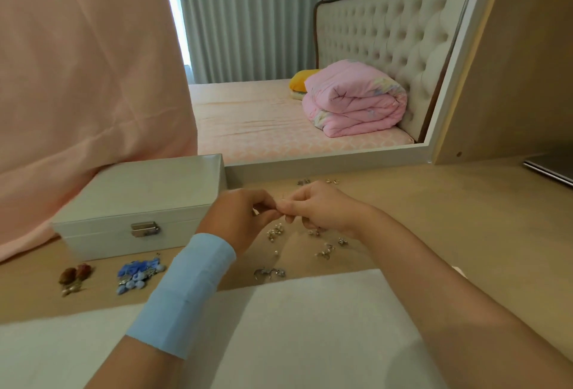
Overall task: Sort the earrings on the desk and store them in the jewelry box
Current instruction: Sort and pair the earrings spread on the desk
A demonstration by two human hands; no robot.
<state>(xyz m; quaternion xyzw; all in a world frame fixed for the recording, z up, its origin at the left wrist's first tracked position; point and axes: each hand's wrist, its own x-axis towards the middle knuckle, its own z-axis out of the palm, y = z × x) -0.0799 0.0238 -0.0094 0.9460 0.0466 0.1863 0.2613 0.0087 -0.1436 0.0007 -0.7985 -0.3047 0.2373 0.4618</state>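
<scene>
Hands meet over the middle of the light wooden desk (434,208), fingertips together just above the surface. Left hand (245,215), with a pale blue band (189,292) round the wrist, and right hand (322,208) both have their fingers curled in, pinching a tiny piece (281,202) between them. Honestly it's too small and blurry to say what it is. Little silver earrings (274,232) lie scattered right under and near the hands, with a few more silver bits (304,182) up by the white mirror frame (310,162). Blue bead earrings (138,274) and brownish-red earrings (74,277) sit in separate piles off to the left. White rectangular jewelry box (139,202) with a metal clasp (144,229) is closed, just left of the hands, in front of a pink cloth (77,78). White sheet (279,326) covers the near edge.
</scene>
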